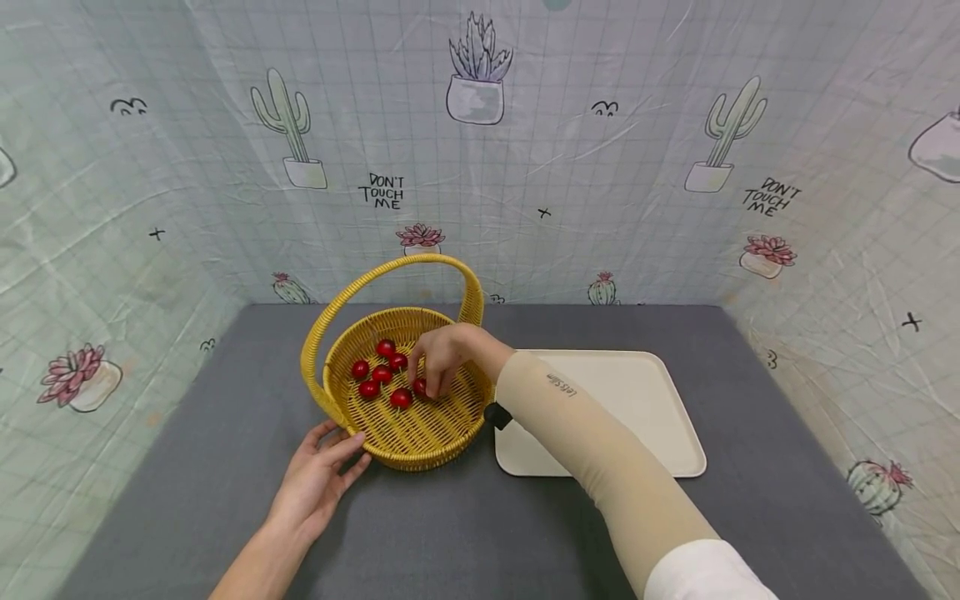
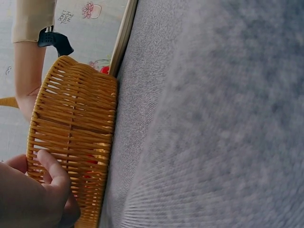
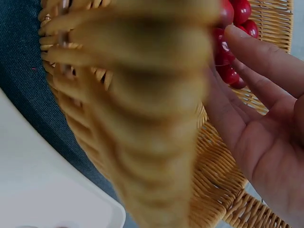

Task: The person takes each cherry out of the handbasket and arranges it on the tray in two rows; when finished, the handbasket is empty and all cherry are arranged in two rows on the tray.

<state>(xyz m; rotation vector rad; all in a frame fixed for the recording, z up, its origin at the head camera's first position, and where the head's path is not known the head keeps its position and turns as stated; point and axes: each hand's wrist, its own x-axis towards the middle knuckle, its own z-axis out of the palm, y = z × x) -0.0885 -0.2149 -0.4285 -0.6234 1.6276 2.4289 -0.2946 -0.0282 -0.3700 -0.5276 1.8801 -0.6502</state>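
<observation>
A round yellow wicker basket [image 1: 420,458] with a tall arched handle [image 1: 405,260] stands left of centre. Several shiny red cherries [image 1: 382,374] lie loose in its left and middle part. My left hand [image 1: 318,479] holds the near left of the rim, beside the handle's foot; in the left wrist view its bent fingers [image 2: 57,173] lie against the woven wall. My right hand [image 1: 442,354] reaches down inside the basket, pinching a cherry [image 1: 421,388] between thumb and fingers. In the right wrist view the blurred handle [image 3: 161,95] hides part of that grip, with more cherries [image 3: 242,10] close by.
A cream rectangular tray [image 1: 652,400] lies just right of the basket, partly under my sleeved right forearm [image 1: 592,433]. Both rest on a grey cloth-covered table [image 1: 450,542]. A patterned fabric backdrop [image 1: 570,167] stands behind and at both sides.
</observation>
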